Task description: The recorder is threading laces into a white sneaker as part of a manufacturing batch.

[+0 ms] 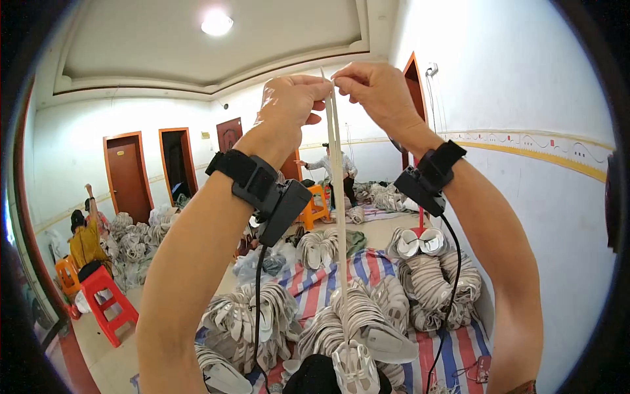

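My left hand (294,98) and my right hand (375,92) are raised high in front of me, close together, fingers pinched. Between them they grip the upper end of a flat, pale shoelace (339,190). Its two strands hang taut from my fingertips, running down to a light-coloured shoe upper (356,371) at the bottom centre. The lace passes into the eyelet area of that upper, which rests beside something black (314,377). Each wrist carries a black strap with a box and a cable.
Bundled shoe uppers (367,322) lie in stacks on a red, white and blue striped sheet (361,268). More bundles (436,282) sit at the right wall. A red stool (105,299) stands left. Co-workers sit at far left and at the back, near an orange stool (315,205).
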{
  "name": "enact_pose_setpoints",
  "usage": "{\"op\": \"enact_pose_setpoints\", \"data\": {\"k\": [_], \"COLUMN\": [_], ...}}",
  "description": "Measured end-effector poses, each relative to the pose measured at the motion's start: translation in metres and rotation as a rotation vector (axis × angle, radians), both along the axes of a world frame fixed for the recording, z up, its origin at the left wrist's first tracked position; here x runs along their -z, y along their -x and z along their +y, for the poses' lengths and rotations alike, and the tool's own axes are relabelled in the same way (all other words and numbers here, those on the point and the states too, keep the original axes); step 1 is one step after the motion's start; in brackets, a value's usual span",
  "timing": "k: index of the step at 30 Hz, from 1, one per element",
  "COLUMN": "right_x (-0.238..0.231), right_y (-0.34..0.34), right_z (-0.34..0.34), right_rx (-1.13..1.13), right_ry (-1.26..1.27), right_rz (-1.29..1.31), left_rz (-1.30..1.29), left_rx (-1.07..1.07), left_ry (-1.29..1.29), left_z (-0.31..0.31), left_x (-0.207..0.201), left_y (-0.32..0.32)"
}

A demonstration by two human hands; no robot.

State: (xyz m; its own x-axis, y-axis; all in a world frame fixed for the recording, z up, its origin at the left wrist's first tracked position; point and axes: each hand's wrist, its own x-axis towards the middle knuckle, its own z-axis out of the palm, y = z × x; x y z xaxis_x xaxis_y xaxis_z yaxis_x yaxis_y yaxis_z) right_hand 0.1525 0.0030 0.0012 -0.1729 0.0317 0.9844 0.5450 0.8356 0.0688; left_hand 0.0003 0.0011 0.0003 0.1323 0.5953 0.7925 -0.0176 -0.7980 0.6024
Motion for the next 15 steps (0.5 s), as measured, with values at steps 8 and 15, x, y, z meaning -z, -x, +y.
{"op": "enact_pose_setpoints", "data": {"k": [8,15], "right_x": [0.0,-0.006], "right_y": [0.005,-0.008], "right_z": [-0.01,0.011], "right_rx": [0.029,0.123], "right_ry": [-0.001,0.017], "right_rz": [-0.006,-0.161], "left_rz": [0.029,0.197], "left_rx": [0.037,0.131], "left_ry": [0.026,-0.158], "left_z": [-0.009,0.01], "left_x": [0.002,0.037], "left_y": [0.007,0.034]}}
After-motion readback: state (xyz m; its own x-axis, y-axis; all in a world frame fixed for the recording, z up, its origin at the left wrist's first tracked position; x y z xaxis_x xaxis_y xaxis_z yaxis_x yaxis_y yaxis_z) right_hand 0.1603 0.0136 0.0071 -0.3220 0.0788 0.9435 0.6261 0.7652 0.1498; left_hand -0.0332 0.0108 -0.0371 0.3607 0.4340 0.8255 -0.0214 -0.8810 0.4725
